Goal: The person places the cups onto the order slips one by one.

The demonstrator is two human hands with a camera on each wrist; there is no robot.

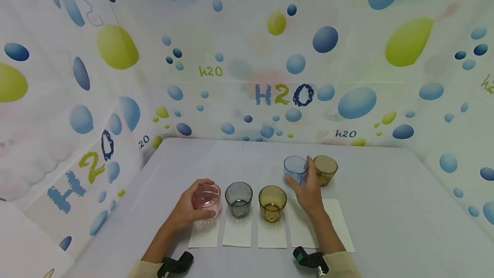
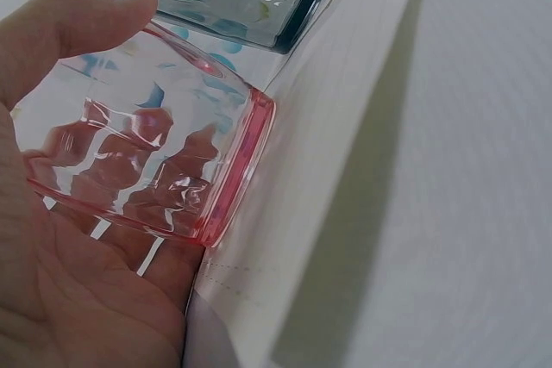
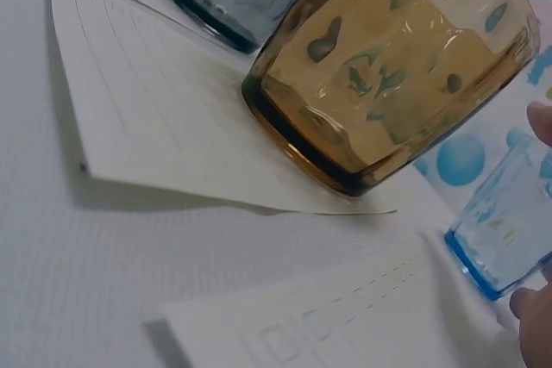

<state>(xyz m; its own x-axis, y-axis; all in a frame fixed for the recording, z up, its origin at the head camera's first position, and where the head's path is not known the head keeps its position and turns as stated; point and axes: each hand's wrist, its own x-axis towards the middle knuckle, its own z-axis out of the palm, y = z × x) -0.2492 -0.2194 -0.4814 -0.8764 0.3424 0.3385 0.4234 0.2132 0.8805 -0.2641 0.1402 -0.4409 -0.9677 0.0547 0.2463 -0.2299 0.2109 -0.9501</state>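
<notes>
My left hand [image 1: 187,207] holds a pink glass [image 1: 208,200], with its thumb on the near side and its fingers round the far side. In the left wrist view the fingers show through the pink glass [image 2: 147,152]. A grey glass [image 1: 239,200] and an amber glass [image 1: 272,204] stand in a row to its right. Further back, my right hand [image 1: 310,194] grips a blue glass [image 1: 295,167] between thumb and fingers. Whether the blue glass touches the table cannot be told. Beside those fingers, on the right, stands a second amber glass [image 1: 326,168].
Several white paper strips [image 1: 236,236] lie side by side under and in front of the front row. A paper [image 3: 259,333] in the right wrist view bears printed marks. The white table [image 1: 386,209] ends at a backdrop [image 1: 239,110] with blue and green drops.
</notes>
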